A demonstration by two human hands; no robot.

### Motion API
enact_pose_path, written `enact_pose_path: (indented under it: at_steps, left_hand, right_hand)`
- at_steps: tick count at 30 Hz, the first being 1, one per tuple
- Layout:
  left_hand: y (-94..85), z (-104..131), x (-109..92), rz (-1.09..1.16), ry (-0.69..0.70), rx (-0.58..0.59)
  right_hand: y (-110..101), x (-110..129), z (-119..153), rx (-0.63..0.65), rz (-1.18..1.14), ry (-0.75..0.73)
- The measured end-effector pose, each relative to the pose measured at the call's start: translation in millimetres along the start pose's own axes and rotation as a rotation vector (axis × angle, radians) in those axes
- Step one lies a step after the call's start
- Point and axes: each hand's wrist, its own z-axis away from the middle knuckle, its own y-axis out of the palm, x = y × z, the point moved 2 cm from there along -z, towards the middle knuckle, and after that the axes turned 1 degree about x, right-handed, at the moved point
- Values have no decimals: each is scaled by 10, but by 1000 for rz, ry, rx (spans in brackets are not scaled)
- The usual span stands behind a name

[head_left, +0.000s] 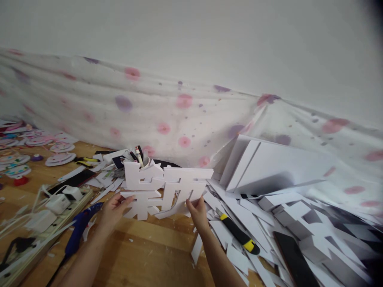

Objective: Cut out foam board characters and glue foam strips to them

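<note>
Gently does it: a light, stiff cut-out with slender necks

Both hands share one load, a white cut-out (172, 185) with character-like strokes, upright or slightly tilted above the wooden tabletop (149, 247), roughly midway across the view. The left hand (115, 205) pinches its lower left part between thumb and fingers; the right hand (197, 207) pinches the lower right part, thumb on the near face. Neither is clenched; both grips look like fingertip holds. Whether the bottom edge touches anything is hard to tell, as is whether the left and right halves are joined.

Judging by its visible thickness and straight strokes, the cut-out is probably foam board or similar: very light, stiff across its broad parts, dry and not especially slippery. Its weakness likely lies in the narrow bars and the links between strokes, where twisting could crease or snap it. The crisp edges may dent under a hard squeeze. Wide areas make the best handholds, such as the block at the upper left or the broad lower right; the thin bars are poor ones. Holding both ends level should spread the strain.

Nearby, white scraps (237, 255) and a yellow-and-black utility knife (239, 233) lie by the right forearm, and a blue glue gun (79, 227) beside the left.
</note>
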Motion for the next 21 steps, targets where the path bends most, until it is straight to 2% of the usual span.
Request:
enact_pose_path:
  at_steps: [8,21]
  left_hand:
    - [17,12,-37,59,-60,-16]
    - [-27,-43,124,-5,-3,-9]
  right_hand:
    - [8,31,-12,-2,-17,-24]
    - [-41,20,17,-4,-37,-68]
